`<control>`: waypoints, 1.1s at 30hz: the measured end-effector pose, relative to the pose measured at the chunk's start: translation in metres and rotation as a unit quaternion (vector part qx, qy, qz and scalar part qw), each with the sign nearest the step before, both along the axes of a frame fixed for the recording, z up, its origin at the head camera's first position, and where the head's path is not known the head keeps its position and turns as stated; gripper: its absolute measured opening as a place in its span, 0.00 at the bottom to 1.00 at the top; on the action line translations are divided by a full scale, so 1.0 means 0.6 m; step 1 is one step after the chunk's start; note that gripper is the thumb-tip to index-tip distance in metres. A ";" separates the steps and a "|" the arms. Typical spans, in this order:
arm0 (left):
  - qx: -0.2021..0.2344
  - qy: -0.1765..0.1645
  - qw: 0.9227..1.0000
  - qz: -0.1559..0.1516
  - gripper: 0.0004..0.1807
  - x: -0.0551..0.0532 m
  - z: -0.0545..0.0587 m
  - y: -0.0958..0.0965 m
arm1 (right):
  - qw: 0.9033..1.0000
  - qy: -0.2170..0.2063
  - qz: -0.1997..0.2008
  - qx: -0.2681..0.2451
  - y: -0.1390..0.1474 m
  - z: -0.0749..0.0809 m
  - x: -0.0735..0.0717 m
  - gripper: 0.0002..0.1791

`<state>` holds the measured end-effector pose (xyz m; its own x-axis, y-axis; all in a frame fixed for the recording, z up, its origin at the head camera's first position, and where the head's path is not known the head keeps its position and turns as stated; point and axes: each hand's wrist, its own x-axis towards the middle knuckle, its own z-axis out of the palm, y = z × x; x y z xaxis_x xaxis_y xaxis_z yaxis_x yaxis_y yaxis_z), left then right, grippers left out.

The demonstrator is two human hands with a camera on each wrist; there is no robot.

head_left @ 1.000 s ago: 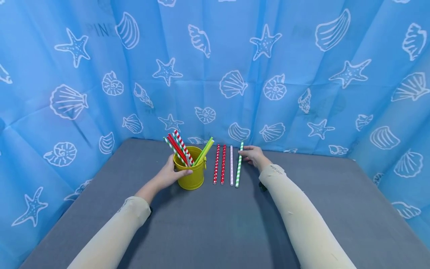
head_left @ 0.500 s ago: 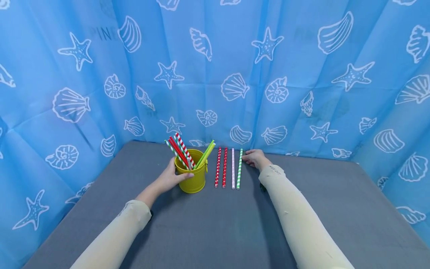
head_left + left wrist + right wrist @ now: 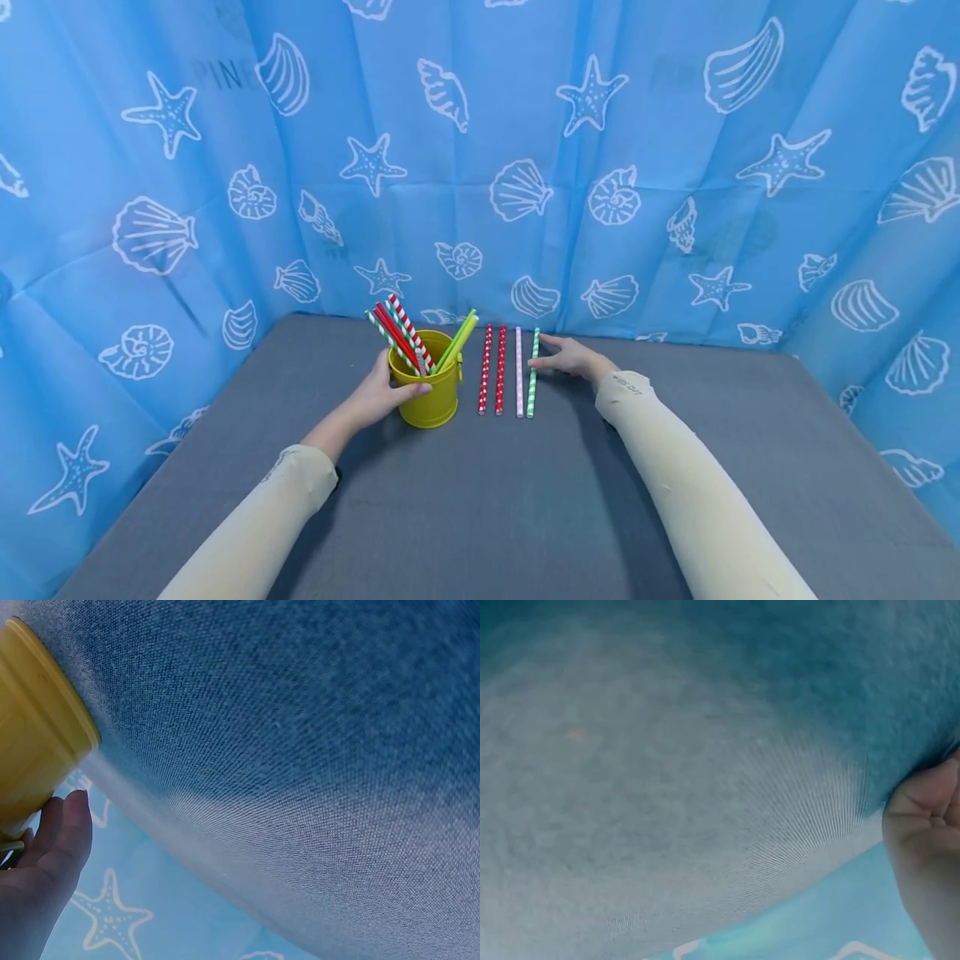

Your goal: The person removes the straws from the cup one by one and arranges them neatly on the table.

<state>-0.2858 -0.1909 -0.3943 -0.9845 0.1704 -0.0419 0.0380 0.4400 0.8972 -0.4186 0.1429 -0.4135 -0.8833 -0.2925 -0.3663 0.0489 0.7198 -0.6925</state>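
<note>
A yellow bucket [image 3: 431,408] stands on the table, with several straws leaning in it: red, striped red-and-white, striped green-and-white and plain lime ones. My left hand [image 3: 371,398] grips its left side, thumb across the front; the left wrist view shows fingers [image 3: 73,825] against the yellow wall. To the right, a green-and-white striped straw [image 3: 532,392] lies flat, closing a row with a pale pink straw [image 3: 519,375] and two red dotted straws [image 3: 500,375]. My right hand [image 3: 573,358] touches the striped straw's right side, thumb and index finger spread apart along it.
A grey cloth covers the table [image 3: 465,517]. Behind it hangs a blue curtain [image 3: 487,125] printed with white shells and starfish, meeting the table's far edge just past the straws.
My right hand drew slightly back from the striped straw, then came against it again with the thumb lower. That straw now lies straighter, nearer the pink one. The left hand keeps its grip.
</note>
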 end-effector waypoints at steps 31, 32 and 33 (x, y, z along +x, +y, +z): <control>-0.015 0.005 1.000 0.001 0.51 0.000 0.001 0.001 | 1.000 -0.012 0.001 0.024 0.012 -0.009 -0.011 0.50; -0.018 0.004 1.000 0.002 0.51 0.000 0.001 0.001 | 1.000 -0.012 0.001 0.024 0.013 -0.010 -0.011 0.51; -0.020 0.004 1.000 0.003 0.51 0.000 0.000 0.001 | 1.000 -0.012 0.002 0.022 0.014 -0.011 -0.011 0.51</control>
